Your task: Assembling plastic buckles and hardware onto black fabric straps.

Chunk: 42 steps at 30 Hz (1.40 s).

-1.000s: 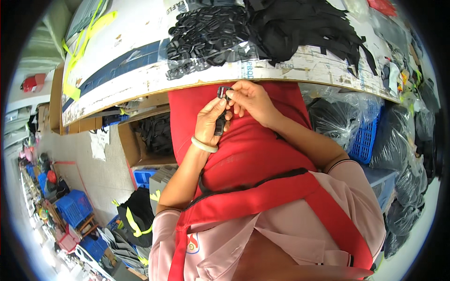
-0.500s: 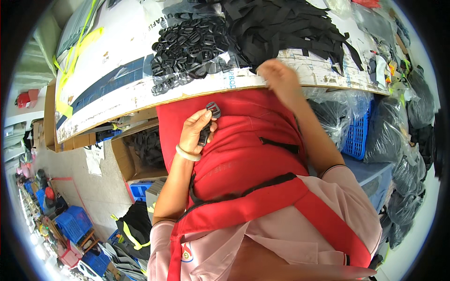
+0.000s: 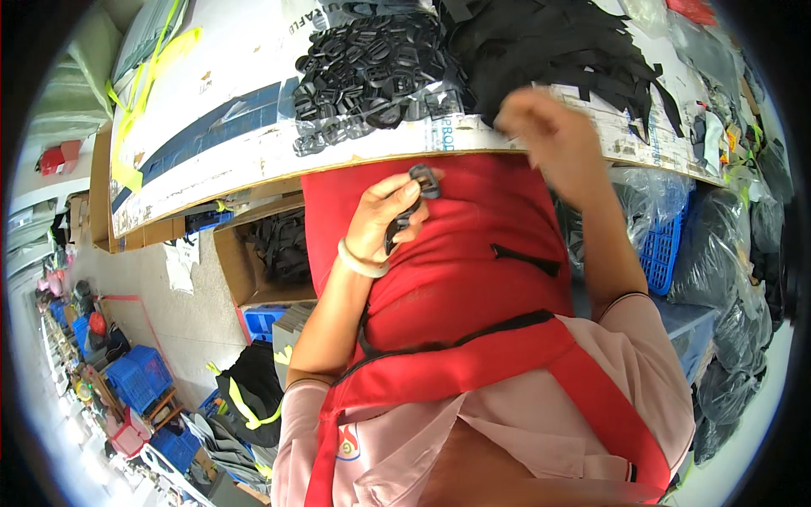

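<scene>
My left hand (image 3: 382, 221) is closed on a black plastic strap buckle (image 3: 425, 182), held up in front of the red apron between thumb and fingers. A short piece of black webbing (image 3: 394, 237) shows under the curled fingers. Over the table's front edge is my right hand (image 3: 557, 142), its bent fingers smeared by motion; whether they hold anything does not show. Just beyond it lies a heap of black webbing straps (image 3: 549, 51). To the left of that heap, many similar black buckles (image 3: 367, 72) are piled on clear plastic film.
The white worktable (image 3: 253, 160) has a worn front edge. Yellow-green webbing (image 3: 135, 135) hangs at its left end. Below are an open cardboard box (image 3: 232, 270) of dark pieces and, at right, a blue crate (image 3: 661, 245) beside stuffed plastic bags (image 3: 714, 245).
The whole view has shifted, with the table and both hands now further right. My left hand still holds the buckle, tilted differently. My right hand has risen slightly and remains blurred.
</scene>
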### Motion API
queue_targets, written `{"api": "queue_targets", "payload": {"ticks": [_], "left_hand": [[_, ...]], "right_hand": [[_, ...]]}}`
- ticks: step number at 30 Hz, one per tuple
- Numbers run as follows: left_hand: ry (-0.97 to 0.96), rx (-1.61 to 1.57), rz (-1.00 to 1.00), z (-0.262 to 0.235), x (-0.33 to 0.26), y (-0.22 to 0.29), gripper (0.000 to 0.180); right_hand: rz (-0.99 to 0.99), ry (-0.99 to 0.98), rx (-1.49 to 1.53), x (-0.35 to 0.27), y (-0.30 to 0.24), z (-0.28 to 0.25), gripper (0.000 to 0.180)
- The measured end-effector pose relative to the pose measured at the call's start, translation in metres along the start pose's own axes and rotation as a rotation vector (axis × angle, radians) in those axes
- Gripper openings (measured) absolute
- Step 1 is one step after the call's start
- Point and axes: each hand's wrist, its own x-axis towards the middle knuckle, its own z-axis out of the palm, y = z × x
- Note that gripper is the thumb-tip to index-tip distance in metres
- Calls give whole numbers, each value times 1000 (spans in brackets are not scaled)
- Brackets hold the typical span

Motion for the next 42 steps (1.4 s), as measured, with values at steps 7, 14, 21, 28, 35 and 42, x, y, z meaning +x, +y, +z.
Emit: {"api": "queue_targets", "payload": {"ticks": [7,14,21,28,35,42], "left_hand": [[53,-112,-36,1,0,-7,23],[238,134,62,-6,-23,-25,16],[271,321,74,-4,-39,-24,13],[172,440,146,-5,-38,-34,10],[147,344,90,-17,-43,-38,11],[351,-356,2,-43,-37,-28,22]], "right_hand": [[300,-542,184,-61,43,69,21],[519,-525,545,-25,64,71,30],[438,-374,690,-8,34,78,31],[553,-388,688,-12,53,103,27],[617,-534,533,-19,58,107,28],[378,-569,496,2,21,80,20]]}}
